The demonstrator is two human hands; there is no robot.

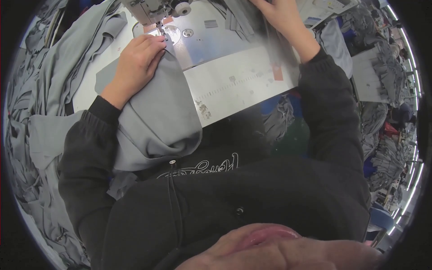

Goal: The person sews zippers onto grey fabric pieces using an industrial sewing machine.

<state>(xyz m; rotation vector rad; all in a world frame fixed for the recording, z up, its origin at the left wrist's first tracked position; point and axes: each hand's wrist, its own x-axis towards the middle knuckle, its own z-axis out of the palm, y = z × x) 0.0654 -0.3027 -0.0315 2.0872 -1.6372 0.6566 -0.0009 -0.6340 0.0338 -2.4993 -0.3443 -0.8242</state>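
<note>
At the sewing machine (150, 11), my left hand (139, 60) has its fingers pressed together on the upper edge of a grey fabric piece (157, 105), close beside the needle and presser foot. The fabric hangs over the front edge of the white table (229, 83) onto my lap. My right hand (283, 15) is stretched out to the upper right, over grey fabric strips (238, 20). Its fingertips are cut off by the top of the view, so what they touch is hidden.
Long grey fabric (67, 67) is heaped on the left of the machine. At the right are more piles of grey pieces (387, 162) and a light board (369, 76). An orange-red patch (277, 73) lies on the table near its right end.
</note>
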